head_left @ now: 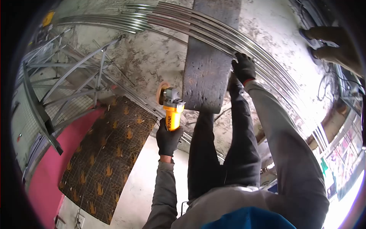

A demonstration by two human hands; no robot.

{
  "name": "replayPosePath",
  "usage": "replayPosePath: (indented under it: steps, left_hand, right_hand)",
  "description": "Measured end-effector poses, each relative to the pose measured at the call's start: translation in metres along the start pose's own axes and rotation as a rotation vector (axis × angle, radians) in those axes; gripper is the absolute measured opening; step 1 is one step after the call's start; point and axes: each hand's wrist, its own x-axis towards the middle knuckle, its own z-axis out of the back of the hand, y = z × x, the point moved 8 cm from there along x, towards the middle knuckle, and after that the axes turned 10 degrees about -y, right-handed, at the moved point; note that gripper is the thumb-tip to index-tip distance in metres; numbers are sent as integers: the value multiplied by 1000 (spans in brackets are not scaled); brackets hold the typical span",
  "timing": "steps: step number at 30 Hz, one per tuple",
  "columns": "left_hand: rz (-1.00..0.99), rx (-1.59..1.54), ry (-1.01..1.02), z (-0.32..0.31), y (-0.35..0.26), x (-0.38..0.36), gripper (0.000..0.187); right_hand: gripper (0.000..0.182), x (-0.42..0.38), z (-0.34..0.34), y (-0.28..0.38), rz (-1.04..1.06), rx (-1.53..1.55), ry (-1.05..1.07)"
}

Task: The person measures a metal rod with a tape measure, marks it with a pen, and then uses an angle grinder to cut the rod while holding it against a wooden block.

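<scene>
My left hand (169,139), in a dark glove, is closed round the yellow body of an angle grinder (174,117). The grinder's brownish disc (162,91) points up and to the left, apart from the metal tubes. My right hand (244,68), also gloved, lies on the near edge of a row of shiny metal tubes (213,31), its fingers apart over them. These long tubes cross a dark, worn plank (206,72) and look curved in this wide view. Part of the right hand's underside is hidden.
At left stands a welded metal frame (72,82). Below it are a dark patterned sheet (110,160) and a pink surface (49,175). Another person's legs (328,47) are at upper right, near dark cables (328,84). My own legs flank the plank's near end.
</scene>
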Motion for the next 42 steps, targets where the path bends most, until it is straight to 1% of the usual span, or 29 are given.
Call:
replayPosePath:
  steps: [1, 3, 4, 5, 7, 8, 9, 11, 12, 13, 15, 16, 17, 19, 20, 21, 23, 24, 25, 27, 31, 32, 33, 34, 37, 38, 40, 41, 42]
  left_hand:
    - [-6, 13, -10, -7, -2, 8, 50]
    - [-71, 80, -33, -18, -16, 21, 53]
    - [-90, 75, -42, -22, -27, 25, 54]
    - [-108, 67, -47, -26, -38, 29, 54]
    - [-114, 91, -56, -34, -47, 38, 55]
    - [-130, 77, -53, -39, -51, 42, 55]
    - [-148, 61, -45, -43, -56, 46, 56]
    - [-194, 107, -72, -49, -64, 54, 54]
    - [-194, 112, -71, -54, -65, 58, 55]
    - [-191, 114, -69, -57, -65, 61, 56]
    - [-185, 117, -63, -63, -66, 68, 58]
    - [-228, 131, -72, -65, -70, 71, 58]
    - [-244, 140, -72, -68, -72, 73, 57]
    - [-276, 159, -73, -75, -75, 78, 57]
    - [-282, 179, -70, -79, -75, 81, 56]
    - [-288, 197, -67, -84, -76, 84, 56]
    - [-301, 205, -74, -90, -79, 87, 54]
    - [-307, 219, -78, -91, -79, 87, 53]
    - [-313, 235, -82, -94, -78, 88, 52]
    - [-327, 235, -80, -98, -77, 91, 51]
    - [-329, 264, -75, -104, -73, 98, 50]
    - [-339, 270, -82, -105, -73, 100, 50]
    - [-337, 271, -80, -105, -74, 101, 50]
    - [-327, 277, -80, -106, -74, 103, 52]
    - [-338, 303, -89, -107, -74, 106, 54]
    - [-364, 323, -102, -108, -76, 106, 53]
    - [-366, 335, -104, -113, -72, 107, 52]
    - [-373, 352, -104, -114, -71, 108, 51]
    - [-373, 355, -105, -117, -69, 109, 51]
  right_hand:
    - [38, 1, -14, -10, -61, 2, 36]
    - [31, 6, -31, -22, -15, -121, 95]
    - [26, 10, -34, -26, 9, -132, 84]
    - [22, 7, -36, -33, -20, -134, 91]
    - [24, 1, -34, -26, 128, -154, 64]
    - [21, -2, -40, -31, 129, -193, 133]
    - [21, -6, -41, -32, 119, -191, 144]
    - [17, -12, -38, -32, 126, -79, 111]
    - [16, -16, -34, -34, 41, 13, 152]
    - [16, -19, -33, -35, 35, 8, 161]
    - [19, -24, -37, -35, 41, 88, 212]
    - [23, -27, -38, -33, 89, 99, 226]
    - [23, -28, -44, -37, 86, 100, 233]
    - [31, -33, -54, -36, 64, 267, 215]
    - [37, -39, -57, -40, -22, 322, 158]
    - [37, -38, -53, -28, -30, 322, 164]
    - [43, -26, -25, 0, 25, 237, -54]
    - [42, -23, -20, 14, 133, 225, -157]
    - [42, -18, -24, 21, 126, 224, -151]
    - [36, -6, -31, 49, 277, 206, -143]
    - [35, 26, -48, 88, 353, 258, -201]
    - [35, 38, -55, 93, 331, 250, -90]
    - [34, 45, -69, 91, 309, 242, 23]
    - [35, 49, -72, 93, 365, 277, -59]
    - [36, 43, -73, 91, 412, 359, -116]
    - [36, 41, -74, 90, 415, 358, -112]
    - [40, 38, -81, 88, 380, 284, -6]
    - [40, 35, -81, 89, 380, 285, -4]
    - [42, 31, -79, 89, 411, 230, -71]
